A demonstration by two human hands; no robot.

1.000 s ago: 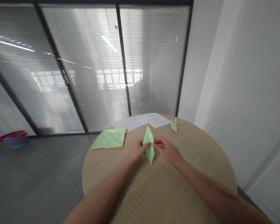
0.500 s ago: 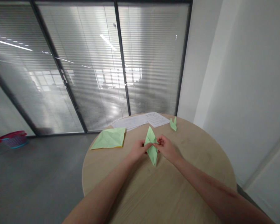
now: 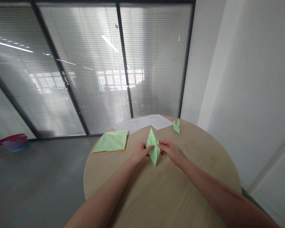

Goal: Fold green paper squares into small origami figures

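A pale green folded paper (image 3: 153, 146), long and pointed at both ends like a diamond, stands between my two hands over the round wooden table (image 3: 192, 177). My left hand (image 3: 139, 153) pinches its left edge near the middle. From the other side my right hand (image 3: 171, 152) pinches the right edge, fingers closed on the paper. The lower tip of the paper points down at the tabletop.
A stack of green square sheets (image 3: 111, 141) lies on the table's far left. A small finished green paper figure (image 3: 176, 126) stands at the far right. White printed sheets (image 3: 146, 122) lie at the far edge. A red basket (image 3: 12, 142) sits on the floor by the glass wall.
The paper has stayed between both hands and shifted slightly. My right hand's fingers have closed in on its right edge, and the lower tip has swung a little left.
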